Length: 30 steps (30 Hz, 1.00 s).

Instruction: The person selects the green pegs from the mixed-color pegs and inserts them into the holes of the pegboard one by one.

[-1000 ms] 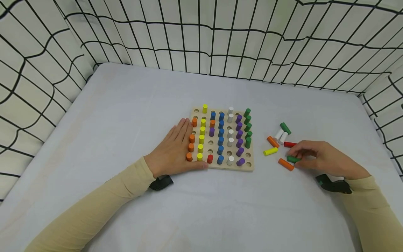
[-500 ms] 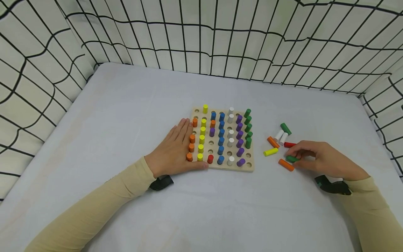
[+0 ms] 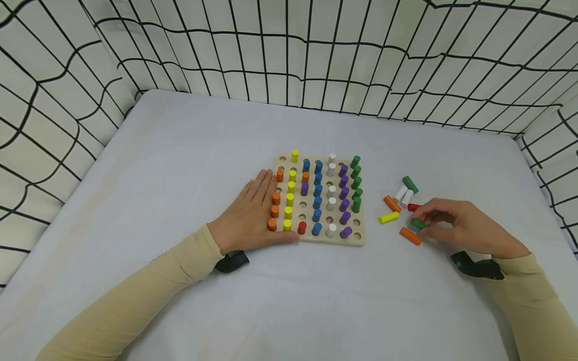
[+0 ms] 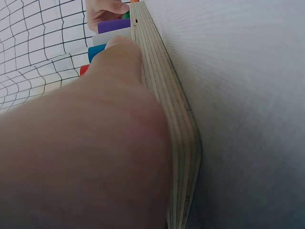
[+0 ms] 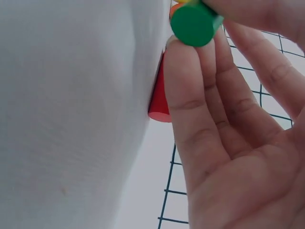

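Observation:
A wooden pegboard (image 3: 316, 237) lies at the middle of the table, with columns of coloured pegs standing in its holes. My left hand (image 3: 250, 218) rests flat along its left side, fingers straight, the thumb along the front edge. In the left wrist view that thumb lies against the layered board edge (image 4: 164, 90). To the right of the board, my right hand (image 3: 460, 225) pinches a green peg (image 3: 419, 224) between thumb and fingers. The right wrist view shows the round end of this green peg (image 5: 193, 24), with a red peg (image 5: 159, 100) beyond the fingers.
Around the right hand lie loose pegs: an orange peg (image 3: 410, 236), a yellow peg (image 3: 389, 217), another orange peg (image 3: 392, 203), two white ones, a second green peg (image 3: 410, 183) and a red one partly hidden. A black wire grid (image 3: 289, 75) borders the white table (image 3: 203, 145).
The pinched green peg has shifted slightly left and tilted within the right hand's fingers. My left hand and the pegboard have stayed in place.

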Each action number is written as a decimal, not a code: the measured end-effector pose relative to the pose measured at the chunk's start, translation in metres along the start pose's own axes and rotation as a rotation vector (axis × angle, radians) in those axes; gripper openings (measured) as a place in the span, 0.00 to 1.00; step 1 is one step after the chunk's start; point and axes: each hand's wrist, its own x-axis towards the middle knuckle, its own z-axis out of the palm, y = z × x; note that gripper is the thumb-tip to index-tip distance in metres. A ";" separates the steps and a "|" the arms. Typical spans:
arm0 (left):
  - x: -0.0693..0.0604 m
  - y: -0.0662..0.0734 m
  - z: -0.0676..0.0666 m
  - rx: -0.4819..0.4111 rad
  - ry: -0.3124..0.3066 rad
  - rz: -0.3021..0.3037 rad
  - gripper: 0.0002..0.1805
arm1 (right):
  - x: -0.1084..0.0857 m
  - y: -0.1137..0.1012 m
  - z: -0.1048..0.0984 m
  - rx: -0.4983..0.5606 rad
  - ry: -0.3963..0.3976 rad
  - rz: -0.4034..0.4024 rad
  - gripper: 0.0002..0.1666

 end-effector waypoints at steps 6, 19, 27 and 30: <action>0.000 0.000 0.000 -0.003 -0.001 0.001 0.73 | 0.000 -0.002 -0.001 0.043 0.003 0.020 0.19; 0.000 -0.001 0.001 -0.002 0.001 0.007 0.73 | 0.000 -0.007 0.002 0.184 0.063 0.080 0.19; 0.000 0.000 0.001 -0.002 0.007 0.011 0.73 | 0.001 -0.012 0.002 0.223 0.125 0.094 0.20; -0.001 0.000 0.000 -0.003 0.008 0.010 0.73 | 0.000 -0.014 0.001 0.233 0.151 0.116 0.19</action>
